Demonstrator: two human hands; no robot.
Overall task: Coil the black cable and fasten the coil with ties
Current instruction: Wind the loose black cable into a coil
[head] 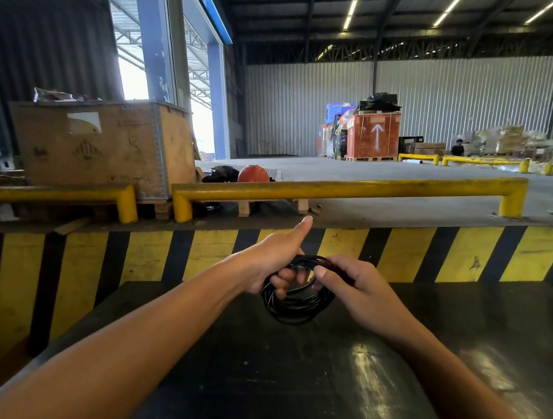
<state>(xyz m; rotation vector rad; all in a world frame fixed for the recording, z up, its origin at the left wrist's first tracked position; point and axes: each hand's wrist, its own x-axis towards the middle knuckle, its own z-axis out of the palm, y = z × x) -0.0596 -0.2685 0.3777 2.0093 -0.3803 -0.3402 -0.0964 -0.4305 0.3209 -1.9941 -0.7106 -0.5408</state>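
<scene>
A black cable (294,309) is wound into a small coil of several loops and held just above a dark shiny table (317,386). My left hand (271,258) grips the coil's left side with its fingers through the loops and its thumb stuck up. My right hand (360,289) pinches the coil's upper right part between thumb and fingers. The top of the coil is hidden between the two hands. No ties show in view.
A yellow-and-black striped dock edge (401,254) runs right behind the table, with yellow guard rails (339,187) on top. A cardboard crate (100,144) and an orange hard hat (254,174) sit at the left. A person (458,148) stands far back.
</scene>
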